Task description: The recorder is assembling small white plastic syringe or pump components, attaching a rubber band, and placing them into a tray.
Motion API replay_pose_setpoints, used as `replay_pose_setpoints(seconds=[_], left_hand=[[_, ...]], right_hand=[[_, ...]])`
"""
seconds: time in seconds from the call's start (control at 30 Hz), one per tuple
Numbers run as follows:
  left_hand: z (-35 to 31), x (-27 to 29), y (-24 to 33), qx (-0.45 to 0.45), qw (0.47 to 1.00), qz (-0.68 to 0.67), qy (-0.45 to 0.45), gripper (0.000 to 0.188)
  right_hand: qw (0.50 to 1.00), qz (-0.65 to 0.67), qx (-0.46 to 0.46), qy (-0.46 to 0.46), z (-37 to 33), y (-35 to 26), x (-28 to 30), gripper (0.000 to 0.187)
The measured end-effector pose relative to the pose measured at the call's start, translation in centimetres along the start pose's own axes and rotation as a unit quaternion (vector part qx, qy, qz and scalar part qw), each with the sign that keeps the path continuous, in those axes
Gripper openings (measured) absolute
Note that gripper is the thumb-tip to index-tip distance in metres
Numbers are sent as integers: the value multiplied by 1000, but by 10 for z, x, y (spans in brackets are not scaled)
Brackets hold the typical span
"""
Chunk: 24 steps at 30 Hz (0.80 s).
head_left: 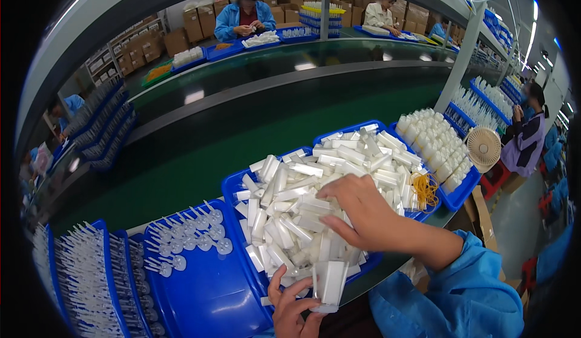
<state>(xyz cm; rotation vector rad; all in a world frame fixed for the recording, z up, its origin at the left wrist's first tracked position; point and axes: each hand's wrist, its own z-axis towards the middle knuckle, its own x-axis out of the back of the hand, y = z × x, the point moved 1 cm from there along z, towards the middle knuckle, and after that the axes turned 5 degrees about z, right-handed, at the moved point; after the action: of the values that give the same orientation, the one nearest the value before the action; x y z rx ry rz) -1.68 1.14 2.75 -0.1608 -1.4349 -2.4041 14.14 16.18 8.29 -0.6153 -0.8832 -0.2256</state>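
Observation:
My left hand [292, 309] is closed around the lower end of a rectangular white piece with a clear plastic cover [330, 283], tilted upward near the front edge. Above the pile, my right hand [366, 214] has its thumb and forefinger apart, with no piece visible between them; its other fingers are partly hidden. Many similar white rectangular pieces [283, 208] lie heaped over two blue trays [232, 187]. A bundle of yellow rubber bands [425, 190] rests at the right end of the heap.
At left, a blue tray [206, 295] bears clear stemmed discs [209, 232], beside upright stacked trays [109, 277]. Another tray of bundled white pieces [433, 144] and a small fan [483, 147] are at right. Beyond the green conveyor belt [200, 138], co-workers [245, 20] handle parts.

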Motion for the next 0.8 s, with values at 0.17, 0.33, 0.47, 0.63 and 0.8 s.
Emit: replay_pose_setpoints(seconds=[0.17,0.33,0.47,0.63,0.8], left_hand=[[-4,1,3,41,998,-52,17,13],[0,8,14,71,997,-30,24,7],[8,5,7,-18,999,-35,13,9],[11,-2,7,-46,998,-33,-12,9],[12,-5,8,-46,998,-18,-36,13]], right_hand=[[990,-90,-62,-92,10,18,-12,35],[997,-55,-15,-44,8,20,-9,30],[998,-37,55,-14,0,11,5,27],[992,7,122,-28,-22,12,9,31],[990,61,124,-36,-31,15,12,30]])
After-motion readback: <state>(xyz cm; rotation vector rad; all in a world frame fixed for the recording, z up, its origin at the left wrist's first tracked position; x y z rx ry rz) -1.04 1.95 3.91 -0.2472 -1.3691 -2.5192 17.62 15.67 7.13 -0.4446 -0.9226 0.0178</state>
